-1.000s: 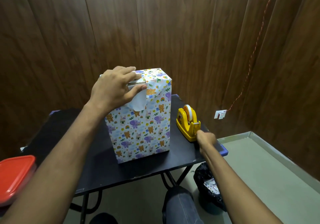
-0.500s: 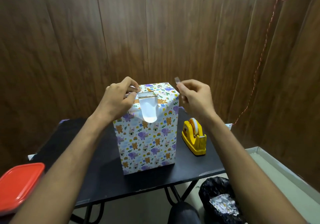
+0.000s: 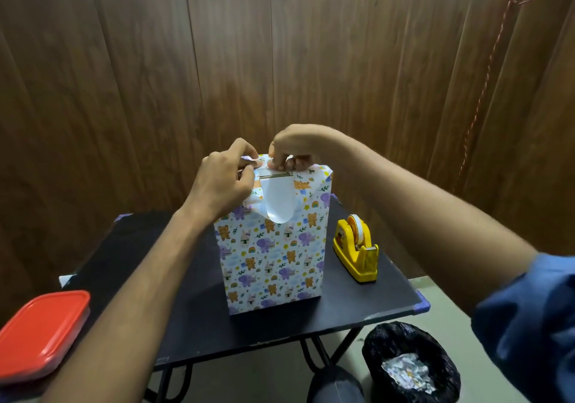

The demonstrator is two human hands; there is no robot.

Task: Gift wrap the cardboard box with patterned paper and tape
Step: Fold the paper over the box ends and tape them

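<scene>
The tall box point(image 3: 273, 256), covered in white paper with small animal prints, stands upright on the black table point(image 3: 193, 318). A loose flap of paper point(image 3: 278, 200) hangs down its front from the top edge, white side out. My left hand point(image 3: 224, 181) pinches the folded paper at the top left of the box. My right hand point(image 3: 295, 150) is over the top edge, its fingertips pinching a strip of clear tape against the paper. The yellow tape dispenser point(image 3: 356, 248) sits on the table right of the box.
A red-lidded container point(image 3: 40, 334) lies at the lower left, beside the table. A black-lined bin point(image 3: 410, 362) with crumpled paper stands on the floor at the lower right. A wooden wall runs close behind the table.
My right hand took tape from the dispenser, rose to the box, and now brings the strip down onto the top edge. My left hand kept holding the top fold.
</scene>
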